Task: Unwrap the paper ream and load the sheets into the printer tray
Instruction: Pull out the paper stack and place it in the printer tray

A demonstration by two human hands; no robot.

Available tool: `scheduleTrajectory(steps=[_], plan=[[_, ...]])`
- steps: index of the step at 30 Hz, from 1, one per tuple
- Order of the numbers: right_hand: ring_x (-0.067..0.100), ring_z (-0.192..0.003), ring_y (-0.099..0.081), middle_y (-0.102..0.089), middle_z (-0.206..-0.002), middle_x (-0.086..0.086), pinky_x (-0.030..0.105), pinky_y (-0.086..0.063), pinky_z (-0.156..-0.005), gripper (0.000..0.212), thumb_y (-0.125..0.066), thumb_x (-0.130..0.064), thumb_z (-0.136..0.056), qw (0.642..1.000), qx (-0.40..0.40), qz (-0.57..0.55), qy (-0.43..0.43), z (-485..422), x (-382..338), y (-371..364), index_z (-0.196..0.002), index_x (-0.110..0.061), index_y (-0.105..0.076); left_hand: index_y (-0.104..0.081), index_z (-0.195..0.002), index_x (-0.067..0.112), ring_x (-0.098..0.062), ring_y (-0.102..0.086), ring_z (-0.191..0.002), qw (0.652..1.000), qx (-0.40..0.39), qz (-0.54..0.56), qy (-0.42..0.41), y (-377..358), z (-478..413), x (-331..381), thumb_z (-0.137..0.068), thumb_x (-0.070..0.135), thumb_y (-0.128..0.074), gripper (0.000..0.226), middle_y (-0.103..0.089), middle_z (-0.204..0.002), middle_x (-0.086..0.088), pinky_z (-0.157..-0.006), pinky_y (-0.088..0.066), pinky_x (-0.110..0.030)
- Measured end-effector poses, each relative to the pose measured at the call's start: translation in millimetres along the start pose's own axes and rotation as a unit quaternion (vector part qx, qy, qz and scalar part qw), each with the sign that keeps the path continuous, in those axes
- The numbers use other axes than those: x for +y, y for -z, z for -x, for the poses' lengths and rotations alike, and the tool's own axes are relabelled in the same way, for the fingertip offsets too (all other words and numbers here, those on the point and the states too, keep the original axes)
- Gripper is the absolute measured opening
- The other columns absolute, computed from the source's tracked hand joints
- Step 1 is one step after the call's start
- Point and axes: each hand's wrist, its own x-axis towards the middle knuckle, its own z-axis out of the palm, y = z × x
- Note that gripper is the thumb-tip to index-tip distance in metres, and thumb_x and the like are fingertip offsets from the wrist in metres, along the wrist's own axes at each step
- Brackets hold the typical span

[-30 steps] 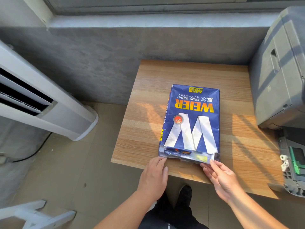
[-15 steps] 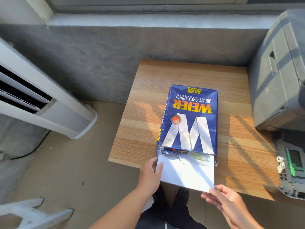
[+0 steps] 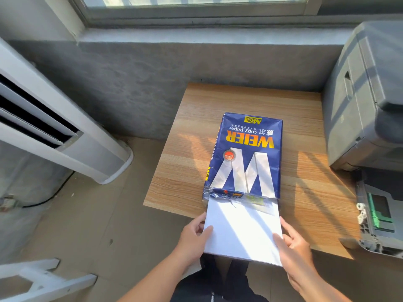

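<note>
Your left hand [image 3: 194,238] pinches the left edge of the white sheets [image 3: 241,232], thumb on top and fingers beneath, and your right hand [image 3: 293,247] clamps the right edge the same way. The stack sits low in the centre of the frame, partly drawn out of the torn near end of the blue wrapper [image 3: 246,155], its near part hanging past the front edge of the wooden surface [image 3: 305,203].

Several things could go wrong from here. The overhanging part has only your grip under it, so if you loosen either side, the sheets may sag, fan apart and slide to the floor. The ragged wrapper mouth lies on the top sheet and could catch and crease it as you pull. If one hand leads, the stack may skew and jam inside the wrapper, or drag the whole pack toward the edge, since nothing pins it.

The open tray [image 3: 379,216] waits at the right edge of the frame, below the grey printer [image 3: 366,94]; a splayed stack would likely not seat squarely in it.
</note>
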Motion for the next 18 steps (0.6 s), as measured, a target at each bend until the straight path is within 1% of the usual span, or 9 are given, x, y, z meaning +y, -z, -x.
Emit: scheduleTrajectory(steps=[2, 3, 5, 7, 9, 11, 15, 16, 18], plan=[[0.012, -0.079, -0.072, -0.074, -0.07, -0.021, 0.035, -0.063, -0.067, 0.057, -0.065, -0.001, -0.096, 1.0, 0.004, 0.003, 0.001, 9.7, 11.4, 4.9, -0.149, -0.019, -0.053, -0.047, -0.143, 0.026, -0.019, -0.072, -0.1, 1.0, 0.009, 0.006, 0.004, 0.4, 0.6, -4.2, -0.097, 0.018, -0.062, 0.049, -0.074, -0.113, -0.004, -0.093, -0.058, -0.04], [0.012, -0.08, -0.071, -0.074, -0.072, -0.018, 0.039, -0.063, -0.075, 0.055, -0.063, 0.001, -0.096, 1.0, 0.01, 0.009, 0.004, 15.8, 16.9, 6.4, -0.148, -0.017, -0.054, -0.047, -0.144, 0.025, -0.019, -0.072, -0.1, 1.0, 0.008, 0.01, 0.002, -0.5, 2.9, -5.3, -0.097, 0.018, -0.061, 0.05, -0.074, -0.114, -0.003, -0.093, -0.058, -0.043], [0.017, -0.086, -0.075, -0.077, -0.074, -0.012, 0.052, -0.061, -0.091, 0.055, -0.064, 0.0, -0.095, 1.0, 0.012, 0.021, 0.017, 24.2, 30.1, 9.9, -0.147, -0.016, -0.056, -0.048, -0.143, 0.024, -0.015, -0.073, -0.101, 1.0, 0.008, 0.022, -0.016, -3.9, 8.8, -10.9, -0.097, 0.013, -0.06, 0.049, -0.075, -0.116, 0.003, -0.095, -0.057, -0.045], [0.022, -0.09, -0.078, -0.08, -0.067, -0.011, 0.056, -0.058, -0.097, 0.054, -0.065, -0.002, -0.095, 0.999, 0.012, 0.024, 0.033, 32.1, 41.0, 13.9, -0.146, -0.017, -0.057, -0.048, -0.142, 0.023, -0.012, -0.072, -0.103, 0.999, 0.016, 0.023, -0.035, -8.8, 19.8, -16.4, -0.097, 0.01, -0.059, 0.048, -0.074, -0.118, 0.008, -0.098, -0.056, -0.045], [0.021, -0.089, -0.077, -0.08, -0.067, -0.013, 0.053, -0.057, -0.1, 0.051, -0.064, -0.003, -0.096, 0.999, 0.018, 0.008, 0.038, 39.9, 47.6, 19.0, -0.145, -0.017, -0.058, -0.05, -0.141, 0.025, -0.011, -0.07, -0.106, 0.998, 0.019, 0.018, -0.061, -14.5, 34.2, -22.6, -0.097, 0.01, -0.058, 0.047, -0.073, -0.121, 0.01, -0.1, -0.054, -0.046], [0.023, -0.092, -0.078, -0.082, -0.077, -0.007, 0.052, -0.057, -0.101, 0.05, -0.062, -0.004, -0.097, 0.999, 0.024, -0.003, 0.042, 51.4, 53.4, 24.1, -0.144, -0.021, -0.059, -0.052, -0.138, 0.027, -0.01, -0.069, -0.109, 0.996, 0.029, 0.024, -0.082, -19.2, 50.7, -29.7, -0.097, 0.008, -0.056, 0.046, -0.072, -0.122, 0.01, -0.102, -0.052, -0.044], [0.037, -0.096, -0.078, -0.083, -0.079, -0.007, 0.061, -0.058, -0.095, 0.051, -0.061, -0.002, -0.097, 0.997, 0.018, 0.001, 0.077, 85.1, 75.0, 36.6, -0.145, -0.018, -0.059, -0.048, -0.143, 0.02, -0.006, -0.064, -0.115, 0.991, 0.059, 0.029, -0.12, -26.0, 86.9, -54.5, -0.093, 0.015, -0.06, 0.052, -0.067, -0.128, 0.012, -0.106, -0.049, -0.045], [0.037, -0.094, -0.078, -0.082, -0.075, -0.012, 0.059, -0.059, -0.093, 0.049, -0.06, -0.002, -0.097, 0.996, 0.02, 0.007, 0.083, 93.0, 80.5, 41.1, -0.144, -0.018, -0.06, -0.048, -0.143, 0.022, -0.006, -0.064, -0.116, 0.99, 0.062, 0.026, -0.127, -28.3, 97.8, -60.6, -0.089, 0.021, -0.061, 0.055, -0.067, -0.128, 0.013, -0.106, -0.05, -0.045], [0.02, -0.082, -0.078, -0.078, -0.066, -0.023, 0.044, -0.061, -0.085, 0.048, -0.058, -0.003, -0.097, 0.996, 0.027, 0.01, 0.083, 111.6, 86.3, 51.2, -0.142, -0.02, -0.061, -0.048, -0.142, 0.027, -0.002, -0.064, -0.114, 0.989, 0.068, 0.018, -0.129, -33.9, 121.8, -69.9, -0.086, 0.028, -0.061, 0.057, -0.067, -0.129, 0.015, -0.103, -0.052, -0.04]])
